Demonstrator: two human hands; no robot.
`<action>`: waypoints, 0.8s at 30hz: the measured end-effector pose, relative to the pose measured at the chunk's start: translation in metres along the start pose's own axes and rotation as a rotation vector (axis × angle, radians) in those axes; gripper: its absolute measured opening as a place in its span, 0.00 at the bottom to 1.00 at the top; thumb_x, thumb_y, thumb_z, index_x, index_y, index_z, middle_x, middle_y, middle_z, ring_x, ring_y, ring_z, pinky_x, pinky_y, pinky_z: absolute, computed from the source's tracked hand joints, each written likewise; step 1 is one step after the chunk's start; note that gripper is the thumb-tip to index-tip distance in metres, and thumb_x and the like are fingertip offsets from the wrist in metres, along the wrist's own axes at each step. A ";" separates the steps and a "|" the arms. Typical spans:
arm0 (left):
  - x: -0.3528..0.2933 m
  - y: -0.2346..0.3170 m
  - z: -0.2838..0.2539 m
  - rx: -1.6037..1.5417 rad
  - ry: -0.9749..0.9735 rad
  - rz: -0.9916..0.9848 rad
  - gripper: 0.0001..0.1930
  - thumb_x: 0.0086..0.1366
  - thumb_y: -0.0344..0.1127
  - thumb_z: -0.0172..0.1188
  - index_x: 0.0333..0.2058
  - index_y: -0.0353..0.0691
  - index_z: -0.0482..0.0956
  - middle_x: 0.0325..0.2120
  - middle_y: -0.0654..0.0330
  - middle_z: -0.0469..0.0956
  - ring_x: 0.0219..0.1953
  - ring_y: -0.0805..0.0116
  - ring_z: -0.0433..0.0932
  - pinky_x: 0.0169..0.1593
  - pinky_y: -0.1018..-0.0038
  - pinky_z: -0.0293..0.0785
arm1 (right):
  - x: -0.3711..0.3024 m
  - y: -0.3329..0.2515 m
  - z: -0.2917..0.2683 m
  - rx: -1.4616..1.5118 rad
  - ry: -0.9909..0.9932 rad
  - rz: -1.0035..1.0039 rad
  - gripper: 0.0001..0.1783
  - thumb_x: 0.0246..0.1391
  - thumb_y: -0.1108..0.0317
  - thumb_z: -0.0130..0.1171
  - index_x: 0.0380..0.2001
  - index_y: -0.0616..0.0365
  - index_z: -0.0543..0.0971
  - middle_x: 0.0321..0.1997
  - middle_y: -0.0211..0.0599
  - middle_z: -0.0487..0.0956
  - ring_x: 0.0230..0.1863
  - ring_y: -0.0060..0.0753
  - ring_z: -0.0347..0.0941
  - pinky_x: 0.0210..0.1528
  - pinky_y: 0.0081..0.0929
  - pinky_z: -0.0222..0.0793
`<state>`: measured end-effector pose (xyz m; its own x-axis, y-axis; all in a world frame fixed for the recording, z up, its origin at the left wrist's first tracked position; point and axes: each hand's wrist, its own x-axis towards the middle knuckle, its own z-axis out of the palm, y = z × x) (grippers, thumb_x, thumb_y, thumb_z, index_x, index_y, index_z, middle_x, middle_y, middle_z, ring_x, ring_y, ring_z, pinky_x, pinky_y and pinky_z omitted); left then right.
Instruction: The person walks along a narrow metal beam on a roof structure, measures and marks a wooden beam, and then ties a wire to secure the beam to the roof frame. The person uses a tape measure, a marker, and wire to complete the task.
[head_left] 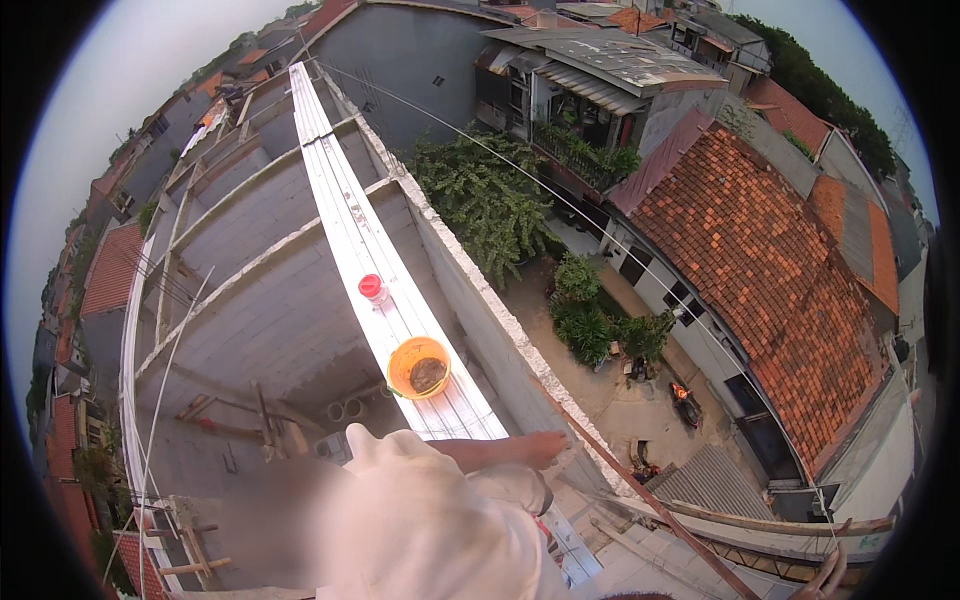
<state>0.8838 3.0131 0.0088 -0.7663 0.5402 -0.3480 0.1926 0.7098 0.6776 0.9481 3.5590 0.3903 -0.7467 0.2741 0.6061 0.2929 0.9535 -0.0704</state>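
My pale-clothed leg [430,520] fills the lower middle, and a bare foot [540,450] reaches out to the right of it. A yellow bucket [408,352] stands in front of me on long white metal strips [345,215], with a grey-brown mass inside. Just beyond it sits a small tub with a red lid [371,288]. My left hand does not show; a smeared patch lies left of my leg. At the lower right rim, brownish finger-like shapes [828,575] may be part of my right hand, near some timber. Whether they hold anything cannot be made out.
The strips cross high concrete beams [260,280] over unroofed rooms. A rough block wall top [480,290] runs along the right, with a drop to a yard [620,410] where a motorcycle [686,405] stands. A thin cable [500,160] crosses above the yard.
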 end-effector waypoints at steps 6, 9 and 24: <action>-0.055 -0.095 0.004 0.031 -0.065 -0.259 0.21 0.59 0.34 0.65 0.50 0.30 0.79 0.49 0.41 0.79 0.56 0.41 0.78 0.57 0.52 0.77 | 0.001 -0.054 -0.005 0.290 0.021 0.105 0.20 0.74 0.59 0.48 0.65 0.50 0.66 0.62 0.26 0.69 0.61 0.26 0.65 0.62 0.34 0.65; -0.048 -0.130 0.011 0.067 -0.123 -0.192 0.18 0.60 0.36 0.63 0.46 0.30 0.81 0.47 0.40 0.81 0.52 0.41 0.81 0.56 0.52 0.77 | -0.016 -0.057 -0.022 0.360 0.039 0.165 0.17 0.73 0.59 0.51 0.59 0.53 0.71 0.56 0.26 0.72 0.56 0.25 0.67 0.59 0.32 0.65; -0.012 -0.221 0.122 0.266 -0.483 0.163 0.16 0.61 0.48 0.63 0.28 0.39 0.85 0.33 0.47 0.84 0.36 0.42 0.83 0.43 0.50 0.80 | -0.068 -0.077 -0.104 0.520 0.048 0.501 0.12 0.62 0.62 0.67 0.41 0.61 0.87 0.35 0.28 0.84 0.39 0.22 0.76 0.46 0.26 0.71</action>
<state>0.9256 2.9047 -0.2158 -0.3588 0.7530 -0.5515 0.4807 0.6556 0.5824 1.0382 3.4540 0.4367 -0.5668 0.6995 0.4352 0.2626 0.6541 -0.7094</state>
